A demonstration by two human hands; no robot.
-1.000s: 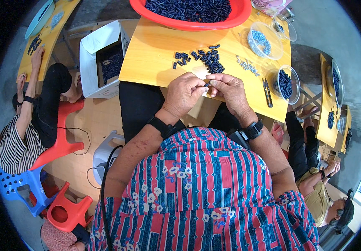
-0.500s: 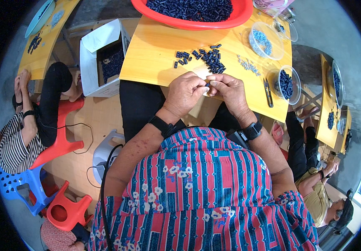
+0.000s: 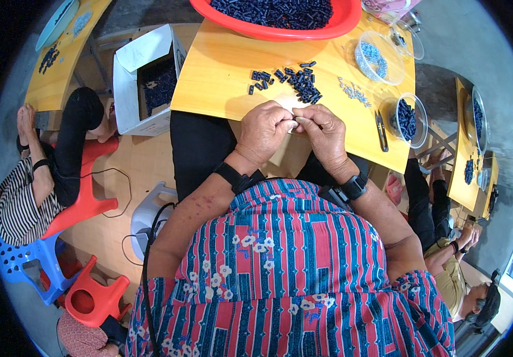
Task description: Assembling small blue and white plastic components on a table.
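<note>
My left hand (image 3: pixel 263 132) and my right hand (image 3: pixel 326 134) meet in a pinch just past the table's near edge. Their fingertips press together around something small, which is almost wholly hidden by the thumbs and fingers. Just beyond my fingers lies a loose pile of small dark blue cylindrical parts (image 3: pixel 306 89), with a smaller group (image 3: pixel 260 80) to its left. Small silvery pieces (image 3: pixel 353 91) are scattered on the table to the right of the pile. A pair of black tweezers (image 3: pixel 381 131) rests by the right edge.
On the yellow table (image 3: pixel 209 77) stands a red basin (image 3: pixel 280 34) full of dark parts. A clear tub (image 3: pixel 381 78) holds silvery pieces; another (image 3: pixel 423 128) holds dark ones. An open white box (image 3: pixel 143 122) stands left. People sit at neighbouring tables on both sides.
My fingertips have closed further over the small piece, and the bit of dark blue that showed between them is now hidden. My right thumb has shifted slightly toward my left hand.
</note>
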